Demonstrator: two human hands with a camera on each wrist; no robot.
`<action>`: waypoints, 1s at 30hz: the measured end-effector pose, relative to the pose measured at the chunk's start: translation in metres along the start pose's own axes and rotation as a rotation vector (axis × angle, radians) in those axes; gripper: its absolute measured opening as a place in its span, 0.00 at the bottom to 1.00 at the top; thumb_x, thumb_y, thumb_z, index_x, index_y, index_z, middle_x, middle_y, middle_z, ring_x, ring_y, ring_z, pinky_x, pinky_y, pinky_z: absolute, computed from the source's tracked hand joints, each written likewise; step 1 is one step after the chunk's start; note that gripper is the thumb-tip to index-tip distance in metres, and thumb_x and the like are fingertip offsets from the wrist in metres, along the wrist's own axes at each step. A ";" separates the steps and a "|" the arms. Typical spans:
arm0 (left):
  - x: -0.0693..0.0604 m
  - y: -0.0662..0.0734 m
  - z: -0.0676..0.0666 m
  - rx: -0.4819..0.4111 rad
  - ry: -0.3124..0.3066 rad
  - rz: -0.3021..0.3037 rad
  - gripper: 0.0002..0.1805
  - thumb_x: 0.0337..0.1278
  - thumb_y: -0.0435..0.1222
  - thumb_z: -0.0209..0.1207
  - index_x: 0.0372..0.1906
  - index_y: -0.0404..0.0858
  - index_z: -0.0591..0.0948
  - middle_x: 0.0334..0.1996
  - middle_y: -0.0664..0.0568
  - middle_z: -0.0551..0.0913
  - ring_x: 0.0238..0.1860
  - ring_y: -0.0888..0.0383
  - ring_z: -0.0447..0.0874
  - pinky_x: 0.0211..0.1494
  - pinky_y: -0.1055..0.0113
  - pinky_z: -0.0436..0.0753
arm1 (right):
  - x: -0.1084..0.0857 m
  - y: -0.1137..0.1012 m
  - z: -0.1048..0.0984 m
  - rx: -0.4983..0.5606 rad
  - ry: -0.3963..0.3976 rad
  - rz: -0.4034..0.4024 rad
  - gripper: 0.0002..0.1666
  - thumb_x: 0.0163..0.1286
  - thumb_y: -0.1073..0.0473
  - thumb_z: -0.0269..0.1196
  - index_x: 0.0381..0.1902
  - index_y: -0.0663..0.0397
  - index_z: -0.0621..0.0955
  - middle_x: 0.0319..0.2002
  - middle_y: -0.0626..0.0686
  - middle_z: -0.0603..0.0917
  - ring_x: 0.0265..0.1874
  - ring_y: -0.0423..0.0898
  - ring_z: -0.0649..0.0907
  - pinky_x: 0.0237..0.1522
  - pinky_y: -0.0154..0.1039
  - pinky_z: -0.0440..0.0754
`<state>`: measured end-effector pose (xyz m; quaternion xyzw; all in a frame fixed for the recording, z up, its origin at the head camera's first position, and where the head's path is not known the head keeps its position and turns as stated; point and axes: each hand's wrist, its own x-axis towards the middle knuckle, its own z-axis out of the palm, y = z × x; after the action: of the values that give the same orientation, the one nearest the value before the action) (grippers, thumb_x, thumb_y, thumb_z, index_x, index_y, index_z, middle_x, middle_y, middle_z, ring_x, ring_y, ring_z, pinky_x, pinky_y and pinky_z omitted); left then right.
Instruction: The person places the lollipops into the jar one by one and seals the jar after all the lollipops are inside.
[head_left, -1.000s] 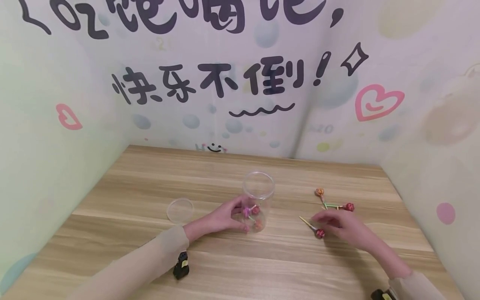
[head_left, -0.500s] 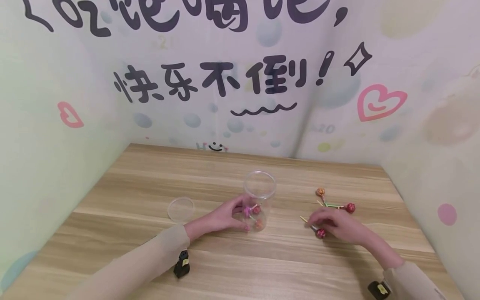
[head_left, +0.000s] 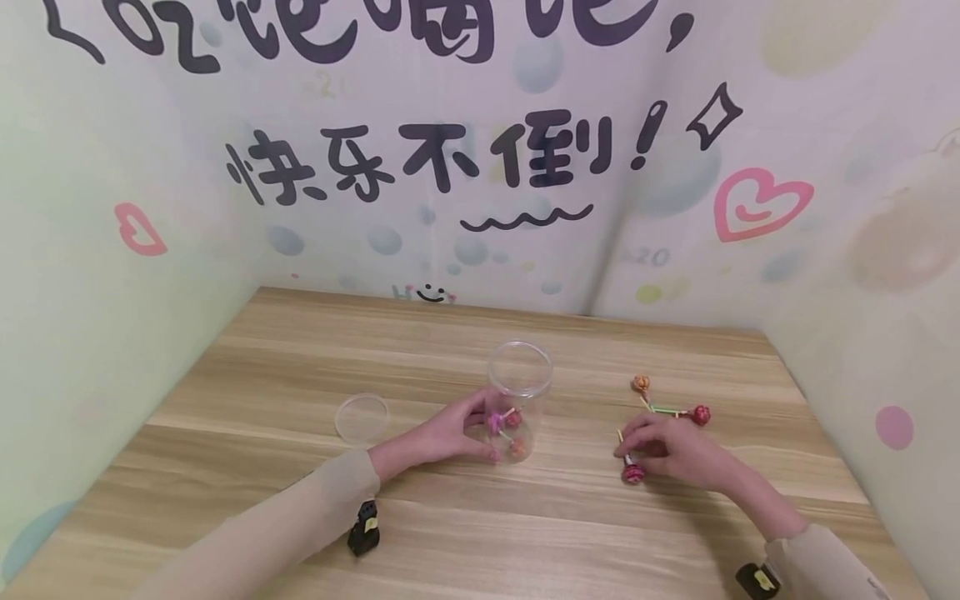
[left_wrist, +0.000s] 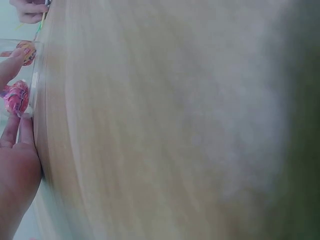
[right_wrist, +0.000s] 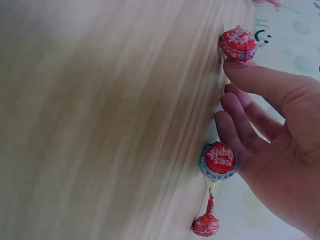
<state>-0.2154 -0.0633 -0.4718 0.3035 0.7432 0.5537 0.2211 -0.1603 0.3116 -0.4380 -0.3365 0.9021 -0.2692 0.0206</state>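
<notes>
A clear open-topped jar stands upright on the table, with several wrapped lollipops inside. From its left side, my left hand grips it; through the wall in the left wrist view show a pink lollipop and an orange one. To the right of the jar, my right hand pinches a red-headed lollipop by its stick, low over the table. In the right wrist view the thumb lies against the red head, and the stick is hidden.
The round clear lid lies left of the jar. Behind my right hand, an orange lollipop and a red one lie with sticks close together. A printed wall borders the table's back edge.
The lollipop at my right fingertips has turned, its stick now pointing more directly away and its head slightly further left. My left hand and the jar have stayed in place.
</notes>
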 end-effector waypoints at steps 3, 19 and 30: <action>0.000 0.000 -0.001 0.000 0.002 -0.006 0.45 0.45 0.29 0.73 0.71 0.41 0.65 0.66 0.45 0.73 0.68 0.47 0.73 0.75 0.54 0.70 | 0.000 -0.001 0.001 0.015 0.000 0.036 0.13 0.57 0.65 0.72 0.40 0.44 0.88 0.43 0.48 0.83 0.43 0.32 0.80 0.41 0.31 0.86; 0.003 -0.002 -0.002 0.015 -0.005 0.011 0.47 0.45 0.30 0.74 0.72 0.42 0.64 0.67 0.45 0.73 0.68 0.47 0.73 0.74 0.57 0.71 | 0.004 -0.007 0.009 -0.093 0.042 0.118 0.12 0.54 0.59 0.74 0.30 0.33 0.84 0.36 0.35 0.83 0.39 0.32 0.80 0.44 0.35 0.84; 0.002 -0.003 -0.002 0.001 -0.018 0.044 0.45 0.46 0.28 0.73 0.71 0.41 0.64 0.68 0.44 0.72 0.68 0.48 0.73 0.72 0.63 0.72 | 0.004 -0.007 0.012 -0.065 0.023 0.065 0.12 0.57 0.64 0.72 0.36 0.40 0.86 0.36 0.39 0.87 0.37 0.30 0.81 0.38 0.30 0.83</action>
<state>-0.2186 -0.0645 -0.4743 0.3247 0.7348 0.5552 0.2155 -0.1562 0.2988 -0.4441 -0.3046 0.9209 -0.2430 0.0080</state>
